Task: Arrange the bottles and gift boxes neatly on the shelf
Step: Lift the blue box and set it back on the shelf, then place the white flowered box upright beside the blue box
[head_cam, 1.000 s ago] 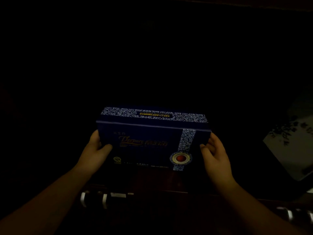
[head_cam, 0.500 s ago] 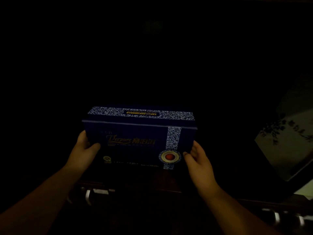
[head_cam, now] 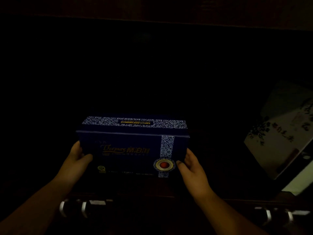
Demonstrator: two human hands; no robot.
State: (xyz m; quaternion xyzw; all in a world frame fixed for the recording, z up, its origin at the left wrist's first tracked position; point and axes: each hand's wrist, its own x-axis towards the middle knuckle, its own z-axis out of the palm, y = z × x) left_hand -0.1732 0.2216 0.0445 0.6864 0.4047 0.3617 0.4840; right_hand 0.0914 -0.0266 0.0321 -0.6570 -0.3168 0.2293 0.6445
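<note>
A dark blue gift box (head_cam: 128, 148) with gold lettering, a blue-and-white patterned band and a red round seal stands upright in a very dark shelf opening. My left hand (head_cam: 76, 160) grips its left end, thumb on the front face. My right hand (head_cam: 191, 168) holds its right end, fingers curled at the lower right corner. The box's bottom edge is lost in the dark, so I cannot tell whether it rests on the shelf board.
A pale gift box with ink-style plant print (head_cam: 277, 138) leans at the right edge. Metal handles (head_cam: 72, 207) glint below the shelf edge on the left, and more handles (head_cam: 277, 216) on the right. The shelf interior behind is black.
The blue box and both hands have shifted left in view, from right of centre to left of centre. The grip on both ends is unchanged. More of the pale box shows at right.
</note>
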